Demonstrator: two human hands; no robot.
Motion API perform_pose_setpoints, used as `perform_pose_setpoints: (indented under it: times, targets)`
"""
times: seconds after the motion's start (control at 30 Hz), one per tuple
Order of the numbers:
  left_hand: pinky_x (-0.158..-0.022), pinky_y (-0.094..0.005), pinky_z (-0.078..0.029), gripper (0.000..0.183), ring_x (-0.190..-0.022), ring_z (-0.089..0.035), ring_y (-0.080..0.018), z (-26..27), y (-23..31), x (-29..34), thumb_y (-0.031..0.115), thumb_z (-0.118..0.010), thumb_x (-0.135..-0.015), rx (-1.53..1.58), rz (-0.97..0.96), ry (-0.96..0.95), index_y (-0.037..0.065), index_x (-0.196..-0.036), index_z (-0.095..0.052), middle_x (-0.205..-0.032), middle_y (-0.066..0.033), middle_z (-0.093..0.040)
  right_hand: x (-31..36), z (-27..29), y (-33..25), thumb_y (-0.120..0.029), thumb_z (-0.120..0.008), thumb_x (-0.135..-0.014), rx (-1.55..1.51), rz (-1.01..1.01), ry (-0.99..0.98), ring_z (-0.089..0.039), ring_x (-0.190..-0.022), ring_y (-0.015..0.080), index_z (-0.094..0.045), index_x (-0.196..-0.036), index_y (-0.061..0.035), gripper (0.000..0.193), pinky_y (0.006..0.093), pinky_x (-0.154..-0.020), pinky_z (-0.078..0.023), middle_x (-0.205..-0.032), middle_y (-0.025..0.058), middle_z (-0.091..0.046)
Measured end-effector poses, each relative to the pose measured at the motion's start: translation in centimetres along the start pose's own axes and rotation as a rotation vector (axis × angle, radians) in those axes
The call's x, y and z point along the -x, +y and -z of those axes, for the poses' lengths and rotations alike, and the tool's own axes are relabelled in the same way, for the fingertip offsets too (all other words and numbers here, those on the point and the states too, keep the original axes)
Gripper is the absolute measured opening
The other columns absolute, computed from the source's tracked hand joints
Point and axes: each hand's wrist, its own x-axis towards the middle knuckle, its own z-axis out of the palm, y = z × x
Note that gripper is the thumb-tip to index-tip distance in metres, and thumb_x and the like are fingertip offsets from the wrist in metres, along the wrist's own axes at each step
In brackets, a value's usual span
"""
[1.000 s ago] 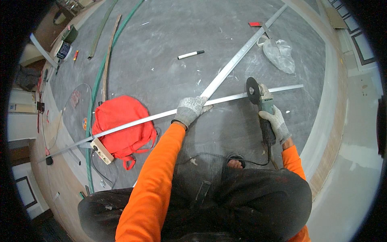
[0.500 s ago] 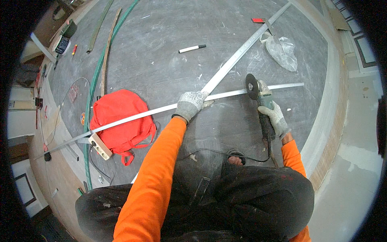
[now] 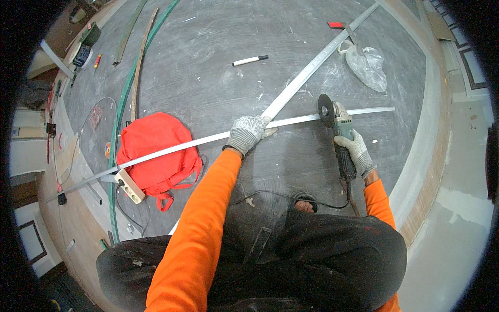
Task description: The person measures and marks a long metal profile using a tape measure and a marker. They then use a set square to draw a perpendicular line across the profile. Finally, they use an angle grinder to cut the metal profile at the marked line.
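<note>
A grey knit glove covers my left hand (image 3: 247,134), which grips a long thin metal strip (image 3: 202,140) where it meets a wider metal profile (image 3: 296,86). The profile runs off to the far right. In my gloved right hand (image 3: 356,152) is an angle grinder (image 3: 343,132), held upright by its body with the dark disc at the top left. That disc lies over the thin strip, right of my left hand; whether it touches the metal I cannot tell. The strip's left part passes over a red bag (image 3: 156,148).
A cream power strip (image 3: 130,186) lies against the bag. The grinder's black cord (image 3: 280,196) curves past my foot. Further off are a marker (image 3: 250,61), a red-handled square (image 3: 337,25) and a clear plastic bag (image 3: 366,67). Green strips (image 3: 122,104) lie at left.
The view has shifted very slightly. Both hands, the grinder and the metal strip keep their places relative to each other.
</note>
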Motion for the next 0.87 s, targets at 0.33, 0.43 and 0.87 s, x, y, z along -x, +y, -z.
perform_pose_setpoints:
  times: [0.33, 0.43, 0.87]
  targets:
    - [-0.086, -0.0482, -0.059, 0.061, -0.101, -0.074, -0.0342, -0.1, 0.1, 0.2, 0.066, -0.049, -0.100, -0.007, -0.016, 0.044, 0.013, -0.127, -0.067, -0.109, -0.0176, -0.076, 0.2, -0.1, -0.4, -0.016, -0.078, -0.090, -0.005, -0.038, -0.001, -0.066, -0.090, 0.0133, -0.063, -0.130, -0.0013, 0.045, 0.0312, -0.081, -0.055, -0.108, 0.0048, -0.071]
    - [-0.086, -0.0483, -0.059, 0.061, -0.101, -0.074, -0.0340, 0.0, 0.1, 0.2, 0.066, -0.049, -0.100, -0.005, -0.016, 0.038, 0.013, -0.127, -0.067, -0.110, -0.0176, -0.076, 0.1, 0.1, -0.2, -0.016, -0.078, -0.090, 0.015, -0.040, -0.008, -0.065, -0.091, 0.0136, -0.063, -0.131, -0.0013, 0.046, 0.0310, -0.084, -0.055, -0.109, 0.0047, -0.070]
    - [-0.092, -0.0482, -0.058, 0.065, -0.110, -0.073, -0.0318, 0.7, 0.4, -0.1, 0.067, -0.049, -0.100, 0.007, 0.036, -0.077, 0.014, -0.136, -0.063, -0.119, -0.0169, -0.074, -0.8, 0.6, 1.3, -0.020, -0.080, -0.088, 0.008, -0.015, -0.008, -0.064, -0.096, 0.0131, -0.063, -0.137, -0.0078, 0.053, 0.0313, -0.091, -0.052, -0.114, 0.0036, -0.071]
